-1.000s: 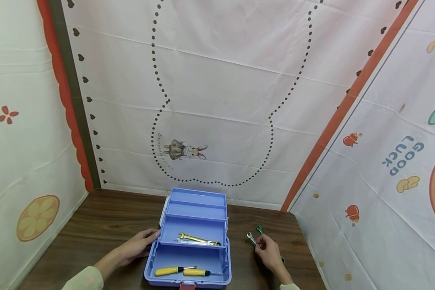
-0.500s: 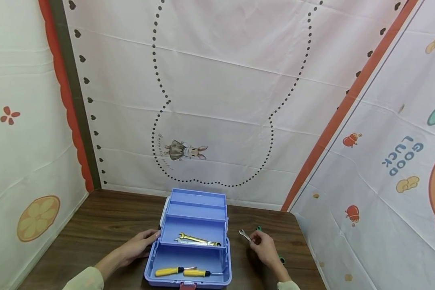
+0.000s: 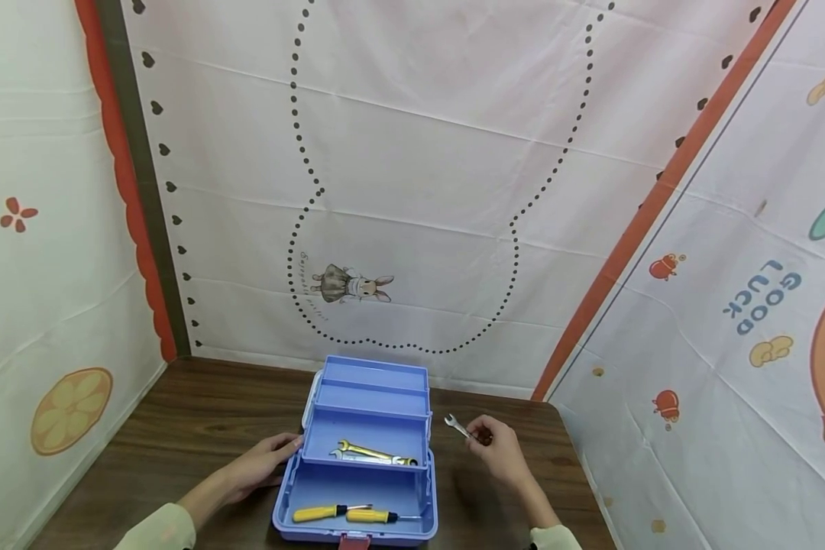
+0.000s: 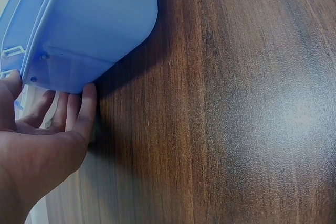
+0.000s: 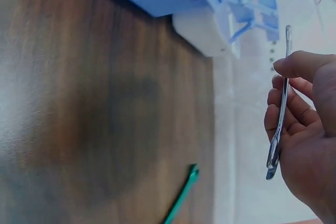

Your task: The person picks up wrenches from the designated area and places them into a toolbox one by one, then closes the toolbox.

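Observation:
An open blue toolbox (image 3: 371, 397) stands on the dark wooden table (image 3: 199, 428). Its upper tray holds wrenches (image 3: 374, 456), and two yellow-handled screwdrivers (image 3: 344, 514) lie in the bottom. My left hand (image 3: 275, 457) rests with straight fingers (image 4: 86, 111) against the toolbox's left wall (image 4: 89, 24). My right hand (image 3: 488, 441) is raised to the right of the box and pinches a small silver wrench (image 3: 459, 426), its open end pointing at the box. In the right wrist view the silver wrench (image 5: 281, 114) sits between thumb and fingers (image 5: 294, 66).
A green wrench (image 5: 181, 195) lies on the table under the right hand; the head view hides it. Printed cloth walls (image 3: 419, 191) close in the table at the back and both sides. Bare wood lies left of the box.
My right hand has lifted the silver wrench off the table and carried it up and left toward the toolbox, leaving the green wrench behind. The left hand has stayed put.

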Available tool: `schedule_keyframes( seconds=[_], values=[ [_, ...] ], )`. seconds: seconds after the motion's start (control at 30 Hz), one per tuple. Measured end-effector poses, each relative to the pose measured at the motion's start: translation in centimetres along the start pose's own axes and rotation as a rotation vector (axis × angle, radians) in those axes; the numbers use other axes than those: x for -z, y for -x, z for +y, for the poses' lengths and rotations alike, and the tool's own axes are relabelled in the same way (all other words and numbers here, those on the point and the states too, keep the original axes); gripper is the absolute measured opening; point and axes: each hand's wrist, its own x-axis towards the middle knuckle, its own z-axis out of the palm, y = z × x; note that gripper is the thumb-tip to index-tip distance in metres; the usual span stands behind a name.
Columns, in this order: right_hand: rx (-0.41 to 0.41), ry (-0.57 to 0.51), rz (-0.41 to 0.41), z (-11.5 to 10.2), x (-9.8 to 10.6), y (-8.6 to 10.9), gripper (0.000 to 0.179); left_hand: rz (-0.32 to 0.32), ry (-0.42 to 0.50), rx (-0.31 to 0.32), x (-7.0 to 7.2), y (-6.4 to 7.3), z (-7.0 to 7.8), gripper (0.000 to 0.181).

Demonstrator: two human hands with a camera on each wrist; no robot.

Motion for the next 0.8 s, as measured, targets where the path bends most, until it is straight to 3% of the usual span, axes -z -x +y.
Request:
schedule_keyframes(
  seconds=[0.53,0.8],
  values=[
    [0.17,0.034,-0.149,-3.9,-1.6,-0.9,0.018,0.023,0.002,0.005,-0.1,0.1,0.0,0.082],
    [0.175,0.062,-0.201,-5.2,-2.9,-1.4,0.015,0.013,0.001,-0.001,-0.1,0.0,-0.1,0.08]
  ],
)
